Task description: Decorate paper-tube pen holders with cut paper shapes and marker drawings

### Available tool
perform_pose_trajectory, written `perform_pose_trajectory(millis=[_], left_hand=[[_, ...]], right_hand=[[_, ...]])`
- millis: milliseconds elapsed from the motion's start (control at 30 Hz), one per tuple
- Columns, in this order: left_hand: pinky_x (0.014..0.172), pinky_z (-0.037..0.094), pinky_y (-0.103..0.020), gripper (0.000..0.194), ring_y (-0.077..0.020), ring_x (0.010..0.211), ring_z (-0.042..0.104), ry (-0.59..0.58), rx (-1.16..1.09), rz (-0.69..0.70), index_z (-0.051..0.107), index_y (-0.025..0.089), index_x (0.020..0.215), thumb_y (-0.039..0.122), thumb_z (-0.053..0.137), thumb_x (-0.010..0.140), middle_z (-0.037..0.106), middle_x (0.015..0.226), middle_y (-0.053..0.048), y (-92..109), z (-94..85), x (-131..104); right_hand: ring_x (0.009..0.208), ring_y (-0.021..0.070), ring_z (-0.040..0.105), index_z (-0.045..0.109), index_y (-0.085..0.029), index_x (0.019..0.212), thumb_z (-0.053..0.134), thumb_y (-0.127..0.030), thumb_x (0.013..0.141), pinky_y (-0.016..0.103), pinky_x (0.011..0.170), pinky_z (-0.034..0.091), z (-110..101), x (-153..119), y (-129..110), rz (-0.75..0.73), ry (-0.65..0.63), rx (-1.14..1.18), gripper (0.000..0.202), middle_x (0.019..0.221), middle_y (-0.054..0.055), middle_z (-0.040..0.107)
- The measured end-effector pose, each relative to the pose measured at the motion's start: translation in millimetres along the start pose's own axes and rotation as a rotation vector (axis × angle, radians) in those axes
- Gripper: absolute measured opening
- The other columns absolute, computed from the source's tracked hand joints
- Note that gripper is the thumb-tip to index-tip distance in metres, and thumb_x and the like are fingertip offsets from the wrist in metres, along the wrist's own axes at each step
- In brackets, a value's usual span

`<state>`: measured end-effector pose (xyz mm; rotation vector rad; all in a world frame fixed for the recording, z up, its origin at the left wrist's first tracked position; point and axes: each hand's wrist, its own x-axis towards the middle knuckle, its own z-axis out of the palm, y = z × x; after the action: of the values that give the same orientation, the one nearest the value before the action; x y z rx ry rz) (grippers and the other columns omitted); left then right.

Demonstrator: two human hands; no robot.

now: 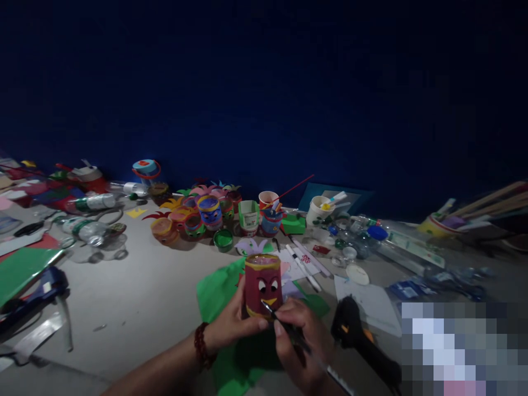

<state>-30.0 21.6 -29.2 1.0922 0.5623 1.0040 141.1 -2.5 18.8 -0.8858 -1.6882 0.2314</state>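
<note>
Near the worktop's [157,297] edge, our left hand [229,323] clasped a cup [256,281], likely light, stiff, best held low; our right hand [304,340] pinched a pen [269,308].

Bare left hand [230,326] with 1 dark-red bracelet [201,345] of round beads at the wrist

Maroon cup [252,283] with yellow bands [263,267], green paper [216,286], dark-red bracelet [201,342]
</note>
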Motion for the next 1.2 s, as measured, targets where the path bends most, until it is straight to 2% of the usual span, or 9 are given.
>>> perform_pose_trajectory(millis=[200,367,567,900,1100,1200], left_hand=[[0.113,0.033,-0.053,0.105,-0.0378,0.134,0.045,0.013,0.010,-0.006,0.017,0.023,0.154,0.042,0.081,0.073,0.045,0.149,-0.017,1.4,0.1,-0.4],[0.111,0.036,-0.052,0.104,-0.0370,0.132,0.047,0.009,0.006,0.000,0.017,0.023,0.154,0.042,0.080,0.074,0.047,0.147,-0.017,0.4,-0.7,-0.3],[0.113,0.033,-0.054,0.106,-0.0373,0.134,0.045,0.010,0.011,0.002,0.014,0.024,0.154,0.042,0.080,0.074,0.043,0.150,-0.018,-2.1,-1.6,-1.2],[0.110,0.037,-0.053,0.103,-0.0368,0.131,0.049,-0.002,-0.007,-0.005,0.016,0.023,0.153,0.041,0.080,0.075,0.048,0.146,-0.018,2.1,1.4,0.4],[0.111,0.035,-0.052,0.099,-0.0361,0.133,0.047,0.015,0.024,0.000,0.020,0.022,0.152,0.040,0.079,0.075,0.046,0.148,-0.018,0.3,-0.6,-1.2],[0.112,0.034,-0.052,0.100,-0.0362,0.135,0.045,0.014,0.016,-0.001,0.019,0.023,0.152,0.040,0.080,0.074,0.045,0.149,-0.017,0.4,-0.6,-1.2]], right_hand=[[0.071,0.0200,0.068,0.059,-0.022,0.094,0.057,-0.010,0.078,0.033,0.065,0.058,0.5,0.6,0.5,-0.002,0.006,0.032,0.020,0.075,0.002,0.067],[0.071,0.0198,0.067,0.059,-0.022,0.095,0.056,-0.009,0.078,0.035,0.069,0.058,1.3,1.8,-0.2,-0.004,0.001,0.021,0.021,0.075,0.002,0.066],[0.071,0.0193,0.067,0.059,-0.021,0.095,0.057,-0.010,0.077,0.032,0.066,0.058,1.6,0.2,0.5,-0.008,-0.003,0.044,0.021,0.075,0.001,0.065],[0.073,0.0189,0.067,0.059,-0.021,0.095,0.057,-0.009,0.077,0.033,0.070,0.057,0.3,-1.7,2.0,-0.004,-0.002,0.044,0.021,0.076,0.001,0.065],[0.077,0.0206,0.068,0.060,-0.021,0.094,0.058,-0.009,0.077,0.035,0.072,0.058,0.6,-0.2,1.3,0.008,-0.003,0.010,0.021,0.078,0.003,0.067],[0.072,0.0187,0.067,0.058,-0.021,0.093,0.056,-0.007,0.077,0.034,0.070,0.058,0.5,2.0,-0.4,0.002,-0.010,0.064,0.021,0.076,0.001,0.065]])
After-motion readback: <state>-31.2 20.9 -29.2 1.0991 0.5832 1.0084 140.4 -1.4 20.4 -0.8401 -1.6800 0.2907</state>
